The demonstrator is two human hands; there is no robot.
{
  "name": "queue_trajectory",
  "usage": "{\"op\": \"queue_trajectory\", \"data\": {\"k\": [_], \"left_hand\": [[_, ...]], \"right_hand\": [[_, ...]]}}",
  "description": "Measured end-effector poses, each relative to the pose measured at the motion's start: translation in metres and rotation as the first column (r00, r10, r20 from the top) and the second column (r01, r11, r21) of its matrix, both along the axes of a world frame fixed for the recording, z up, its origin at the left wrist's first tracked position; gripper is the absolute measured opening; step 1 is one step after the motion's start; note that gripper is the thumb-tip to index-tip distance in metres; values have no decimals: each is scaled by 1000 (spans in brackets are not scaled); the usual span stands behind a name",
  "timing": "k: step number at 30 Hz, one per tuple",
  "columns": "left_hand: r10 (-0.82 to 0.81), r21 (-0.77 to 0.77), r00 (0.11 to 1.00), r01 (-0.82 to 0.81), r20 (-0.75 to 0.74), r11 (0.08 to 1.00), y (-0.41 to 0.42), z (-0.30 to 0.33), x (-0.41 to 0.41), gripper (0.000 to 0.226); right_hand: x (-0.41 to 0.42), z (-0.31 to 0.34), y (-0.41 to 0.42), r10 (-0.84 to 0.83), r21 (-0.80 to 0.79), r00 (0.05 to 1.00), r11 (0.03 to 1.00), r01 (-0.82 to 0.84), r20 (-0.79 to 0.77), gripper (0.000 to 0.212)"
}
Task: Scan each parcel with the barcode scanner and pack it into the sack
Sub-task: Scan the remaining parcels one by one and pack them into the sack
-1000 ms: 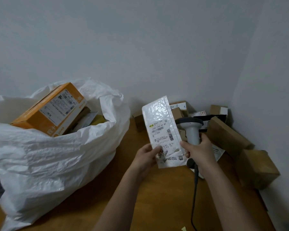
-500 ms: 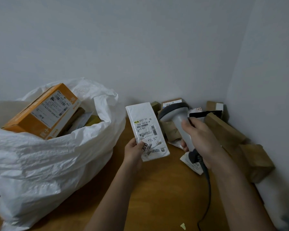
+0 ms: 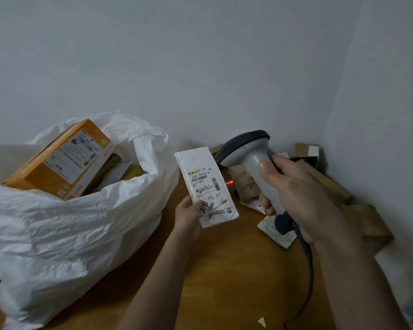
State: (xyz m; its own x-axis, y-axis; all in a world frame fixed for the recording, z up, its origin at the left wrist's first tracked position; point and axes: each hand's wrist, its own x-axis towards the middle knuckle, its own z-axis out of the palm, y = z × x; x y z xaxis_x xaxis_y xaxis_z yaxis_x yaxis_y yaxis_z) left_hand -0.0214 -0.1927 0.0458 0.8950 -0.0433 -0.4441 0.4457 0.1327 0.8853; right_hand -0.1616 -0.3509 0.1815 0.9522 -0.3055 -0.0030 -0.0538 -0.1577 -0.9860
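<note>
left hand (image 3: pixel 188 211) pinched white mailer (image 3: pixel 205 186) upright | right hand (image 3: pixel 293 194) gripped scanner (image 3: pixel 253 163) handle | red beam beside label | sack (image 3: pixel 81 222) left

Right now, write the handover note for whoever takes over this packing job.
Left hand: pinches the white mailer by its lower corner, label up.
Right hand: grips the scanner, head aimed toward the mailer; a red glow shows just past its right edge.
Sack: open at left on the table, orange box and other parcels inside.
Done: those parcels packed.
Left: confirm this scan, put the mailer in the sack, then the brown parcels and flat packets in the corner.
</note>
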Motion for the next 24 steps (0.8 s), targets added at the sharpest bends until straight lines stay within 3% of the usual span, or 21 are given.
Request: {"op": "queue_trajectory", "data": {"k": [24], "left_hand": [[-29, 8, 996, 29, 85, 1000, 14, 14, -7, 26]], "right_hand": [[5, 8, 23, 19, -8, 999, 1000, -19, 51, 25]]}}
